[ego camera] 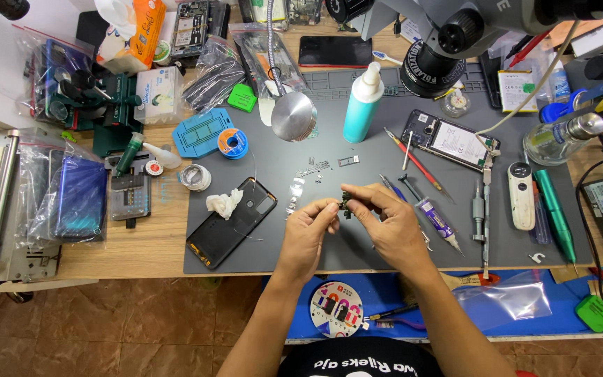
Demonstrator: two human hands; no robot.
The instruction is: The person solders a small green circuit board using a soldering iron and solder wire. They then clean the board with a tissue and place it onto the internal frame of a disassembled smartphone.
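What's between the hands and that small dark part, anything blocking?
Nothing visible. The left hand and right hand both pinch the small dark part directly, just above the grey mat. The nearest things, the loose metal pieces and the tweezers, lie apart on the mat beyond the fingertips.

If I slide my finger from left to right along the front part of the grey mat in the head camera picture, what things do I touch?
Black phone back cover → crumpled white tissue → left hand → small dark part pinched between both hands → right hand → small glue tube with purple label → silver screwdriver → white oblong gadget → green pen-shaped tool.
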